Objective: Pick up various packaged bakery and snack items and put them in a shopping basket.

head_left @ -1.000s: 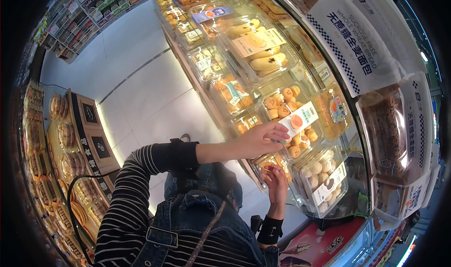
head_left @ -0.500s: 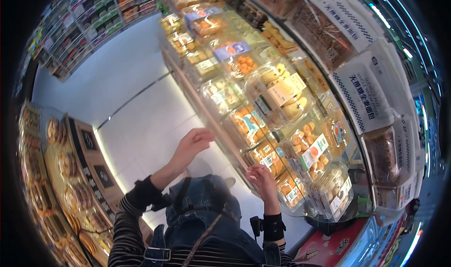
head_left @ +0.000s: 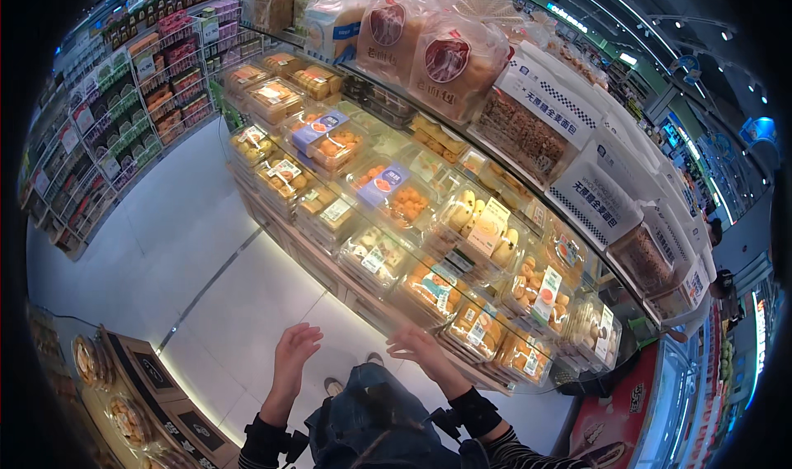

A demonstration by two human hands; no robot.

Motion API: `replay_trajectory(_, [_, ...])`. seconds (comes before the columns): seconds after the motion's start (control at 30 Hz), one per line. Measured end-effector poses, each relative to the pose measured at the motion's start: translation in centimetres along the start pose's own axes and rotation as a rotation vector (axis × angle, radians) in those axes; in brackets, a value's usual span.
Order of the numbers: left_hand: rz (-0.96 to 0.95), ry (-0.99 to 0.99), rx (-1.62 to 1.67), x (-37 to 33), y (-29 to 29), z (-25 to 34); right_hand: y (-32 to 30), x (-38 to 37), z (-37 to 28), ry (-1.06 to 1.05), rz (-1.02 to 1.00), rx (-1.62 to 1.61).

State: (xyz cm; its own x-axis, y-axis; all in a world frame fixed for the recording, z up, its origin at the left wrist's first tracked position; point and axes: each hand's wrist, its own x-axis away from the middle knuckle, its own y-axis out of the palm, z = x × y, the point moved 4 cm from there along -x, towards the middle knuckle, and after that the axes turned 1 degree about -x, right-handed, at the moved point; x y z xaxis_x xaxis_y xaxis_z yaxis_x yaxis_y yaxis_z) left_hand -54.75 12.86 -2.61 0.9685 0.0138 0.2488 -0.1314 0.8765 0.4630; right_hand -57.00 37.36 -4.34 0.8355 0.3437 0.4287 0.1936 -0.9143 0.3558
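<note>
My left hand (head_left: 294, 355) is raised above the pale floor, its fingers loosely bent and apart, with nothing in it. To its right, my right hand (head_left: 422, 355) reaches in near the front edge of the bakery display, also empty, fingers extended. Closest to the right hand are a clear plastic box of golden pastries (head_left: 433, 287) and a box of round buns (head_left: 480, 329). Behind these sits a box of pale yellow oblong buns (head_left: 483, 226) with a yellow label. Neither hand visibly touches a package.
A glass-edged shelf above the boxes carries bagged loaves (head_left: 536, 127). On the lower left stands a wooden stand (head_left: 177, 403) with packaged baked goods. Wire racks (head_left: 124, 122) fill the far left. A red-sided chiller (head_left: 615, 411) stands lower right, with a person (head_left: 701, 308) partly visible beyond it.
The view has tilted up and turned, bringing more bagged bread and racks into sight. Both hands now appear lower in the picture, still empty.
</note>
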Motion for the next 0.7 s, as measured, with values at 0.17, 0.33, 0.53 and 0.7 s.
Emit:
replay_trajectory(0.17, [0.073,0.008,0.014,-1.5,-3.4,1.4,2.6,-4.0,-0.3,0.014,-0.050,0.056])
replay_trajectory(0.33, [0.134,0.026,0.023,-4.6,-6.0,3.2,4.4,-10.0,-1.2,0.003,-0.153,0.068])
replay_trajectory(0.53, [0.175,0.086,-0.076,-10.4,-7.9,8.3,7.6,-18.8,-4.4,0.040,-0.121,0.011])
replay_trajectory(0.7, [0.183,0.077,-0.133,-14.7,-9.1,10.9,10.6,-23.9,-7.5,-0.002,-0.210,-0.002])
